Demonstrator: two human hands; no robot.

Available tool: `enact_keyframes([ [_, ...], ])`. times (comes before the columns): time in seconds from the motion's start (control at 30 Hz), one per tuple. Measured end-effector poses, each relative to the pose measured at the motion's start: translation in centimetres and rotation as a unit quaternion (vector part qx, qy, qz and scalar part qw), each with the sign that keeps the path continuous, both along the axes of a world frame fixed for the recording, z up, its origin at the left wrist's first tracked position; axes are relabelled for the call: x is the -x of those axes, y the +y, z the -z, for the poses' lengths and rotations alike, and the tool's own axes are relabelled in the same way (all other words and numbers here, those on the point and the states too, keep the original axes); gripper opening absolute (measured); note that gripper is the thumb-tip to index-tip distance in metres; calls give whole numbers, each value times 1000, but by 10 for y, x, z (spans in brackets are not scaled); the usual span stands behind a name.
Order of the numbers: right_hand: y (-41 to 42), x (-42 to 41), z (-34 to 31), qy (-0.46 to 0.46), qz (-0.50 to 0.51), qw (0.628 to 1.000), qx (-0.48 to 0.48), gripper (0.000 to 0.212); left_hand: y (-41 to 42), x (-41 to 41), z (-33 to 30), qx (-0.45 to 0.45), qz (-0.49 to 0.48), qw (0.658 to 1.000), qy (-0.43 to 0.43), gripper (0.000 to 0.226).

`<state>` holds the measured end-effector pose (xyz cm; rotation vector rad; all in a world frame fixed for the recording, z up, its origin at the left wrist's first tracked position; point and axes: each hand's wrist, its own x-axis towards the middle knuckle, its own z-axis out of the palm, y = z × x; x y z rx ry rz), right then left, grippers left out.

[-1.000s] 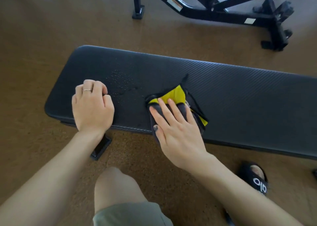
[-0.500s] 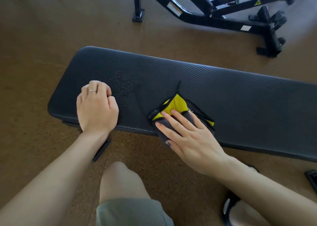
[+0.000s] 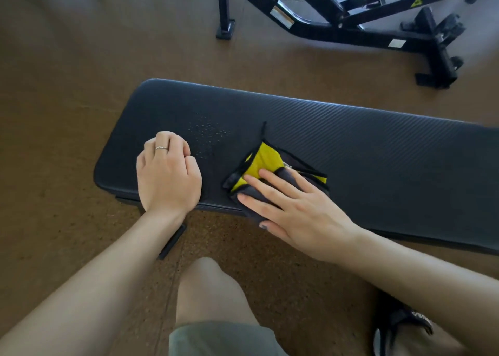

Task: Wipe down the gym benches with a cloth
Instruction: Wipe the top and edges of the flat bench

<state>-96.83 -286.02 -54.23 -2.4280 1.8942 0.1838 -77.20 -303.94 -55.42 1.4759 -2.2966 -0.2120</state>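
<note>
I note the right hand (image 3: 294, 209) lying flat, fingers straight and spread, pressing the folded yellow-and-grey microfibre cloth (image 3: 266, 170) onto the near edge of the bench pad (image 3: 364, 155). It pinches nothing; the cloth is held by downward pressure alone, and its grey lower fold hangs slightly over the pad's front lip. The left hand (image 3: 167, 172) rests on the pad near its left end, fingers curled under into a loose fist that holds nothing, a ring on one finger; I judge it to be bracing the body.

Between the two hands, just beside the left knuckles, a patch of spray droplets (image 3: 209, 136) sits unwiped on the black textured surface. The cloth is near it but apart from it.

My judgement of the step in hand: carry the cloth left through the droplets. To do it well I would keep the palm flat so the cloth does not bunch, draw the overhanging fold back onto the pad, work in overlapping passes along the ribbing, and shift the left hand clear so the end of the pad is covered too. The long stretch of pad to the right appears dry; whether it is already wiped I cannot tell.

Beyond the bench stands a black equipment frame (image 3: 351, 28) on brown flooring (image 3: 67, 72).
</note>
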Motion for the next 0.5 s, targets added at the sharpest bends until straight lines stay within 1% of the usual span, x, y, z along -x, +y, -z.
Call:
enact_keyframes([
  [0.07, -5, 0, 0, 6, -1, 1000, -3, 58, 1, 3, 0, 3, -5, 1000, 0, 19],
  [0.2, -42, -18, 1, -3, -29, 999, 20, 58, 0, 5, 1, 17, -20, 1000, 0, 19],
  [0.3, -59, -33, 6, -29, -15, 999, 41, 57, 1, 4, 1, 13, -25, 1000, 9, 17],
  [0.4, -54, -24, 5, -30, -33, 998, 35, 58, 1, 4, 1, 9, -21, 1000, 10, 17],
  [0.5, -25, 11, 2, 4, -59, 998, 27, 59, 0, 3, 0, 5, -21, 1000, 12, 13],
])
